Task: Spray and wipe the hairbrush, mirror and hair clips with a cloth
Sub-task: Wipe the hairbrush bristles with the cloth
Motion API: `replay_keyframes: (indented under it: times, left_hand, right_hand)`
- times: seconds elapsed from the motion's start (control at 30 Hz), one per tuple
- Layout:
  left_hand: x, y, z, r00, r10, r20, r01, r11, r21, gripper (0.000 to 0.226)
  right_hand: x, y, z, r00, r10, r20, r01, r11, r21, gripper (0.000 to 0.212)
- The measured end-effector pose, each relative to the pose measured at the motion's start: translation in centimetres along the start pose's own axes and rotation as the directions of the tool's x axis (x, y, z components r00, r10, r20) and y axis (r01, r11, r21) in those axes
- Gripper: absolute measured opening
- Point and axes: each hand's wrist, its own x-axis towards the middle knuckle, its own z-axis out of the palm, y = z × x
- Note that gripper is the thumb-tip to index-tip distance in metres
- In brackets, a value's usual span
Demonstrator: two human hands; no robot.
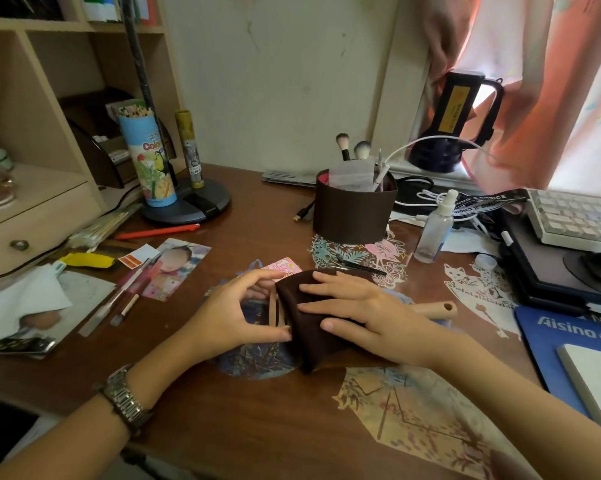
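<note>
Nearest the lens, a forearm with a metal wristwatch (126,398) reaches in from the lower left, and its left hand (235,311) curls its fingers and thumb round the pale wooden teeth of the hairbrush (277,311) at mid tabletop (223,427). Just right of it, a dark brown cloth (307,336) is draped over the brush head, and the right hand (354,310) lies flat on it, fingers straight and spread, pressing down. Past that hand the brush's wooden handle end pokes out. Farther right and back stands a clear spray bottle (434,230), well apart from both hands.
</note>
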Motion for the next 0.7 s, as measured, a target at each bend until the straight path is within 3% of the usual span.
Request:
replay_keyframes:
  times: [0.27,0.7]
  left_hand:
    - [-0.2,0.5,0.0,0.999,0.027,0.032,-0.026,0.999,-0.040,0.083]
    - [-0.1,0.5,-0.3,0.996,-0.009,0.089,0.016,0.996,-0.084,0.079]
  right_hand:
    - [1.9,-1.1,1.0,0.998,-0.062,-0.006,0.061,0.996,-0.060,0.037]
    - [0.6,-0.4,0.4,1.000,-0.017,0.004,0.017,0.999,-0.031,0.036]
